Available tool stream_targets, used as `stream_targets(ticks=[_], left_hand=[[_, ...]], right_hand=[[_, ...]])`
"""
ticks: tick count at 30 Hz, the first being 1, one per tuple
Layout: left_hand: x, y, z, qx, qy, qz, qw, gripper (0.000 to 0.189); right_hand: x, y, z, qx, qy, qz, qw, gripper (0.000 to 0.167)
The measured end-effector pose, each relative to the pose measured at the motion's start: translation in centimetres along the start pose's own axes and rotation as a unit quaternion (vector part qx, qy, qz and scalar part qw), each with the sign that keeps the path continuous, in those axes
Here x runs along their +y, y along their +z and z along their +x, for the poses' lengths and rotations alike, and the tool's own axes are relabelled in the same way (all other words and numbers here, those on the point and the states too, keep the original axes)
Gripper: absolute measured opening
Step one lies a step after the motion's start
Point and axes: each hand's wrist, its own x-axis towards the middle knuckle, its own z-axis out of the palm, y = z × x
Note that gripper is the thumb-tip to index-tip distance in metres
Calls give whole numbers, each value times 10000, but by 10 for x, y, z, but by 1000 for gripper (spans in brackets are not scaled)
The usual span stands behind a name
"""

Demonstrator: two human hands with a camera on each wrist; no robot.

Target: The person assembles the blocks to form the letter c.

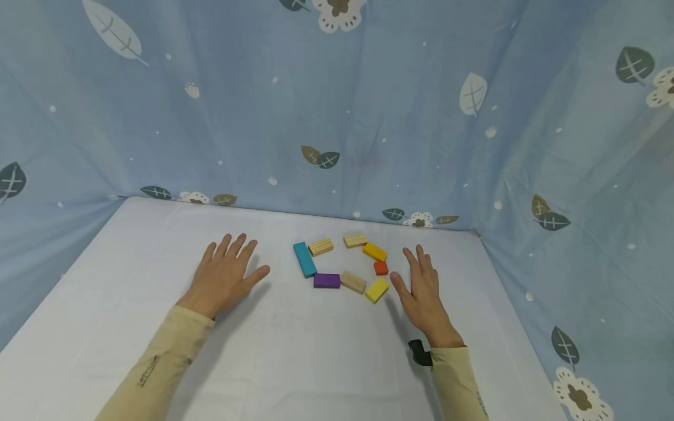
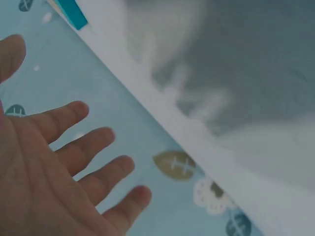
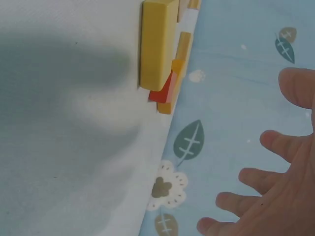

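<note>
Fingers spread and holding nothing, the left hand [image 1: 221, 282] and right hand [image 1: 423, 297] flank a loose ring of blocks [image 1: 326, 281] on the white cloth [image 1: 295, 356], seemingly between grips, so taking any block would call for reaching inward and pinching.

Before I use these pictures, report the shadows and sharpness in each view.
Head view: soft shadows beside the left hand and right hand on the white tabletop, block edges fairly crisp; left wrist view: dim, with broad, blurry-edged shadow across the tabletop; right wrist view: diffuse shadows left of the yellow block, its edges reasonably sharp.
</note>
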Motion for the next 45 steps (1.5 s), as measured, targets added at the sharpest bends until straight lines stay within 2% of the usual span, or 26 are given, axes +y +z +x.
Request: stream_targets(ticks=[6,11,22,29,36,45], left_hand=[[8,6,15,-94,457,-414,9981,76],[17,12,30,-281,567,-507,9967,78],[32,20,61,-382,786,-506,9949,76],[35,24,64,-558,788,-567,9937,68],[37,27,67,-656,792,-513,9934,71],[37,33,67,-617,969,-618,9915,73]], right_hand=[[1,-2,-1,-21,-10,184,9998,68],[0,-3,0,-121,-10,311,9994,69],[-3,-4,1,-354,-67,509,9981,69],[-5,-4,-2,-420,-160,552,9975,70],[-6,-3,-2,-350,-284,584,9973,69],[-11,-1,3,-383,-493,852,9944,70]])
